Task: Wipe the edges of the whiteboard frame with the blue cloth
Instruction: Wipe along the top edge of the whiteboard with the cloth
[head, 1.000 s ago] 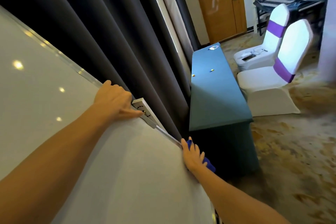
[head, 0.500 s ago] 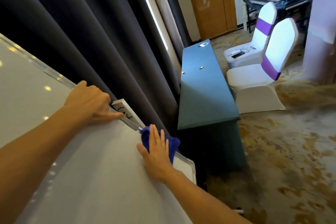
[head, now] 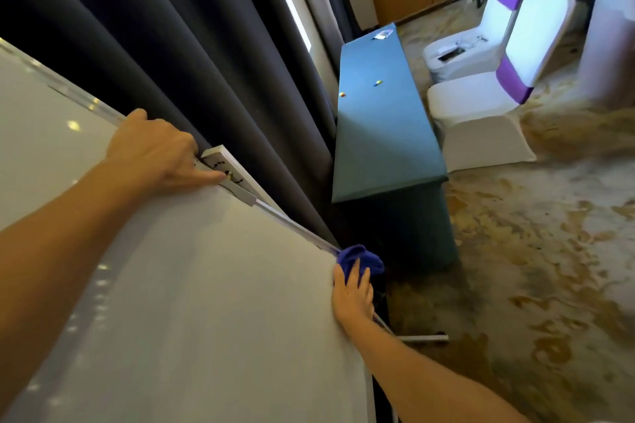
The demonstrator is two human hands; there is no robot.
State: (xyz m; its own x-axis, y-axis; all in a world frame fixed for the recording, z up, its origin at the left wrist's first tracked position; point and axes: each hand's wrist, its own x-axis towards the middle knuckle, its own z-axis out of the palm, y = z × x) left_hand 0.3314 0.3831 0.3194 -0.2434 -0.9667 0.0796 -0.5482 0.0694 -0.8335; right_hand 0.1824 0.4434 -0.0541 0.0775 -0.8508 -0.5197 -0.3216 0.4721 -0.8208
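while the right hand (head: 354,297) presses it, the blue cloth (head: 360,259) hides the frame corner.

Glossy whiteboard (head: 171,285), shiny metal frame (head: 292,227), soft blue cloth (head: 360,257).

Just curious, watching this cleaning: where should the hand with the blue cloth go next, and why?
Probably slide on along the frame edge. The right hand presses the blue cloth on the frame at the board's corner, while the left hand steadies the whiteboard.
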